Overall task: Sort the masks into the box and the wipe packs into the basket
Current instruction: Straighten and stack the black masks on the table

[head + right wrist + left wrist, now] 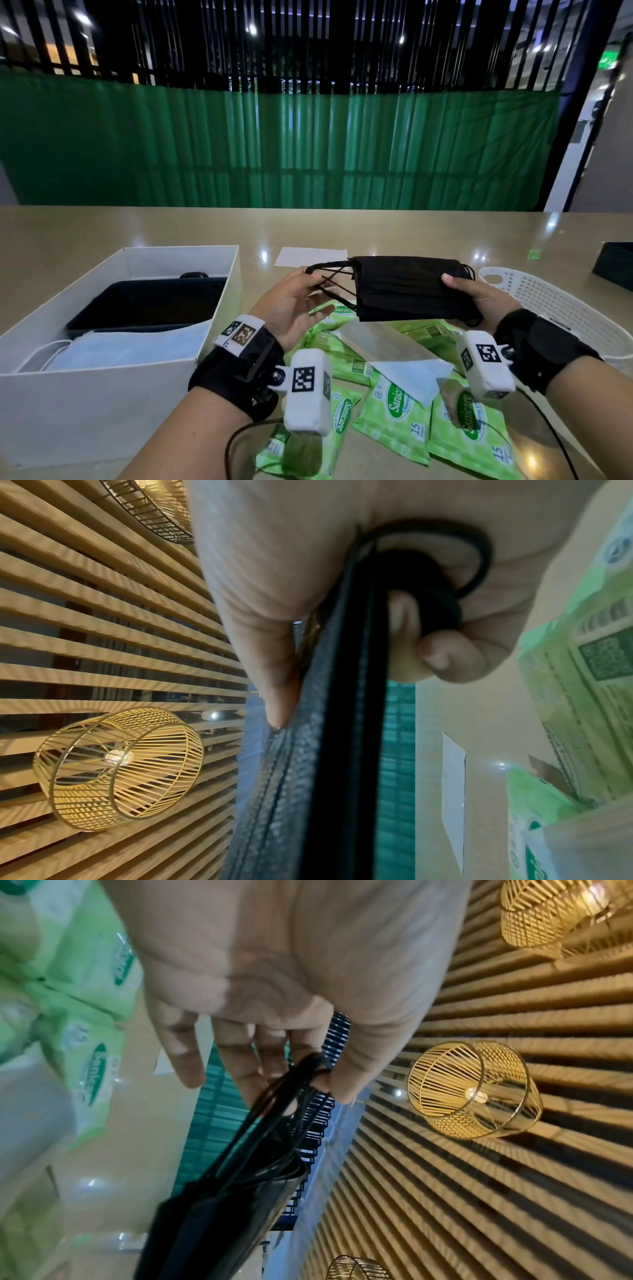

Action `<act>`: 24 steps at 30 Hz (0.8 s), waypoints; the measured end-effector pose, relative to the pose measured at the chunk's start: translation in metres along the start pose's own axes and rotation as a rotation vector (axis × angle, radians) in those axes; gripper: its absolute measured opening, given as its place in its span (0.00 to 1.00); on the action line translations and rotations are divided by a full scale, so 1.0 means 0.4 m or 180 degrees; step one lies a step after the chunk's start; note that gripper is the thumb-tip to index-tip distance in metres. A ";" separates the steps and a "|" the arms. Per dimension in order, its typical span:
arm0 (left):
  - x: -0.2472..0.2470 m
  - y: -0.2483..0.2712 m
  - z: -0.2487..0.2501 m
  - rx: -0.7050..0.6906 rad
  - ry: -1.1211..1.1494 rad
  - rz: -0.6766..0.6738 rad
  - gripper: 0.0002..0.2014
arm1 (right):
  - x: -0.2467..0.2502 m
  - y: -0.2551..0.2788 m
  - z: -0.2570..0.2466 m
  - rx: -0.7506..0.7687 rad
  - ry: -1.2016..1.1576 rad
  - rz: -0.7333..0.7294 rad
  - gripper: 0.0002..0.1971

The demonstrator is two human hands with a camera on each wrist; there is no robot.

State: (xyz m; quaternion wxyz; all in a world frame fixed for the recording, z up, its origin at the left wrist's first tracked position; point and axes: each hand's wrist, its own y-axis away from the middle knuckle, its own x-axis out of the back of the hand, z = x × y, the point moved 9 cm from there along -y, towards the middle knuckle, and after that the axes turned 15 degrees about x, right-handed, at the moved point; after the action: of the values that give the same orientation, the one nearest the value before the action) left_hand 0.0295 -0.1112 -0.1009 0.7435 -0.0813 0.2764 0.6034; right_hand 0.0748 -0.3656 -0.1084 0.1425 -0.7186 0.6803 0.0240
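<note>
Hands share a stack of black masks (pixel 409 289) above the wipe packs (pixel 394 414) on the desk (pixel 102 226): right hand (pixel 479 298) clamps one end, left hand (pixel 291 305) pinches the ear loops (pixel 330 277), probably gathering them for the box (pixel 191 260).

Café-like interior: slatted wood ceiling (pixel 514 1150), woven pendant lamps (pixel 472 1091)

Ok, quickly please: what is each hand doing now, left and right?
Left hand: pinches the ear loops of the black masks.
Right hand: grips the black masks' other end.
</note>
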 end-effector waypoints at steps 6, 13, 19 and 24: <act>-0.029 0.000 0.002 -0.0034 0.0705 -0.0406 0.03 | -0.005 0.011 0.013 -0.0113 -0.0031 -0.0050 0.12; -0.022 0.008 0.018 -0.0166 0.1289 -0.0352 0.18 | -0.027 0.005 0.026 -0.0052 -0.0061 -0.0356 0.39; -0.026 -0.004 0.000 0.0129 0.0504 -0.0025 0.11 | -0.036 0.008 0.006 0.0069 -0.0064 -0.0401 0.39; 0.000 -0.019 -0.039 0.0570 -0.0563 0.0454 0.12 | -0.027 0.002 -0.012 0.0148 -0.0129 -0.0364 0.37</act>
State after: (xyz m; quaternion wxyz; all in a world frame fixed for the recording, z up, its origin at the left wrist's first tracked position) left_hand 0.0316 -0.1204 -0.1153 0.7245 0.0586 0.2677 0.6325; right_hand 0.0723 -0.3561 -0.1016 0.1740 -0.7522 0.6354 0.0145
